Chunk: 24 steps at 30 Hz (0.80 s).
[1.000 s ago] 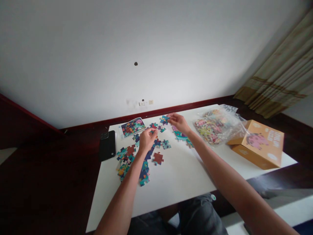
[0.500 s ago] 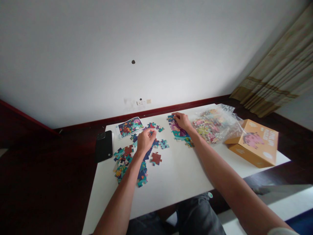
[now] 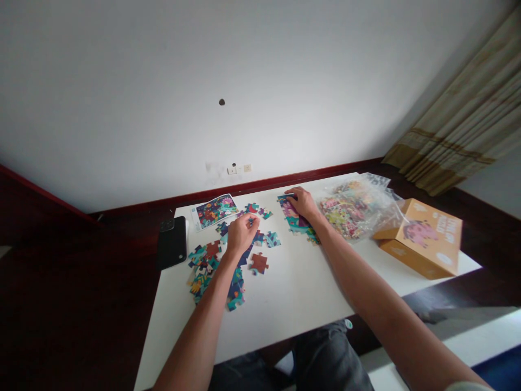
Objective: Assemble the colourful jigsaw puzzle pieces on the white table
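My left hand [image 3: 241, 233] is closed in a pinch above the loose pieces, with a small bluish puzzle piece [image 3: 251, 221] at its fingertips. Curled fingers of my right hand [image 3: 304, 204] press at the upper edge of a joined puzzle section [image 3: 297, 221] in purple and teal; they cover the piece under them. Loose puzzle pieces [image 3: 201, 277] lie heaped around and below my left wrist. A brown puzzle piece [image 3: 259, 263] sits apart from the heap, and a light teal piece [image 3: 272, 239] lies to the right of my left hand.
A printed picture sheet [image 3: 215, 210] lies behind the pieces. The black phone [image 3: 172, 243] is at the left edge of the white table [image 3: 285, 293]. Toward the right are clear plastic bags of colourful pieces [image 3: 345, 212] and an orange box [image 3: 423, 236].
My right hand has shifted very slightly at the upper edge of the joined section. My left hand keeps its pinch in nearly the same place.
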Each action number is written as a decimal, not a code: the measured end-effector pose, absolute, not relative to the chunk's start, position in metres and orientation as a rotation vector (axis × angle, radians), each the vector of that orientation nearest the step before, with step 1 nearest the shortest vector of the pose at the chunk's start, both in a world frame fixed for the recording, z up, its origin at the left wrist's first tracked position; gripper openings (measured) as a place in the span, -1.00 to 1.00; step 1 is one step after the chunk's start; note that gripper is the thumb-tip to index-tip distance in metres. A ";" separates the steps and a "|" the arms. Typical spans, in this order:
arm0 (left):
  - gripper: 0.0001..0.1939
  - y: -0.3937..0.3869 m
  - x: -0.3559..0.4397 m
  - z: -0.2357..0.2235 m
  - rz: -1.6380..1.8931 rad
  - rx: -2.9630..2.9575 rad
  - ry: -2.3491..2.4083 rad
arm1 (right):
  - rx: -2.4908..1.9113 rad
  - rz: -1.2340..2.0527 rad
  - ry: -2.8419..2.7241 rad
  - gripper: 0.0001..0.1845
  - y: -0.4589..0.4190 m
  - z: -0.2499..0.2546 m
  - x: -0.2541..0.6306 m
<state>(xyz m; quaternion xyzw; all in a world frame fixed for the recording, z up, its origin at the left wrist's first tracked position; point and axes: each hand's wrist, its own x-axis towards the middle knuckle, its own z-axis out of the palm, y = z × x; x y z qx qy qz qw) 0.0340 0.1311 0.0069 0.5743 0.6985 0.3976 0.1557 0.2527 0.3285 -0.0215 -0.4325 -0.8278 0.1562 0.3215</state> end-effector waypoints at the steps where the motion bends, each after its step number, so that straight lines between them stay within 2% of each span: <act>1: -0.74 0.131 0.034 0.007 1.138 1.646 2.000 | -1.130 0.391 -2.190 -0.72 0.328 -0.021 0.253; 15: -0.77 0.127 0.037 0.010 1.079 1.747 2.024 | -1.197 0.120 -2.218 -0.62 0.315 -0.007 0.254; 24: -0.77 0.123 0.048 0.015 0.923 1.851 1.963 | -1.509 0.217 -2.371 -0.59 0.306 -0.012 0.243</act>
